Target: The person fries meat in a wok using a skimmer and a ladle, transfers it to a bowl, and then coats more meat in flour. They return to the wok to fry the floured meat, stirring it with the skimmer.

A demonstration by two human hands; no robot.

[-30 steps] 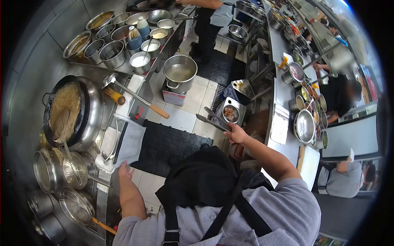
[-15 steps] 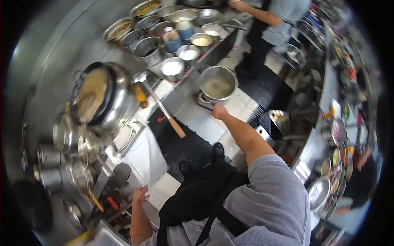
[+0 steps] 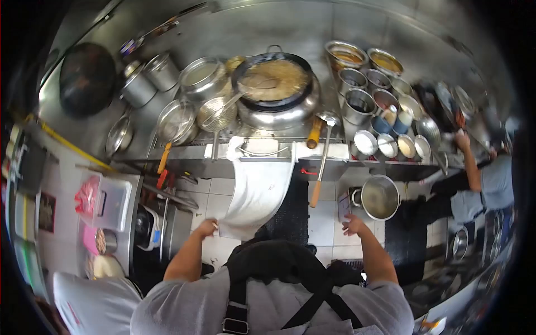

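Note:
My left hand (image 3: 207, 227) pinches the lower left corner of a white cloth (image 3: 259, 187), which hangs from the stove's front edge and is stretched toward me. My right hand (image 3: 352, 225) holds nothing, its fingers apart, just below and left of a metal pot (image 3: 380, 197) with cloudy liquid. The pot stands low, beyond the stove front. Straight ahead on the stove sits a large wok (image 3: 272, 84) of brownish liquid or oil, with a wire skimmer (image 3: 216, 116) at its left. A long-handled ladle (image 3: 324, 159) lies over the stove edge, right of the cloth.
Several metal containers (image 3: 359, 106) of sauces and seasonings crowd the stove's right side. Strainers (image 3: 176, 120) and lidded canisters (image 3: 138, 86) stand at left. A co-worker (image 3: 494, 178) works at far right; another person's grey sleeve (image 3: 95, 298) shows at lower left. A clear plastic box (image 3: 111, 202) is at left.
My view has turned left to face the stove squarely. My right hand has come away from beside the pot and its fingers have opened. My left hand is still at the cloth.

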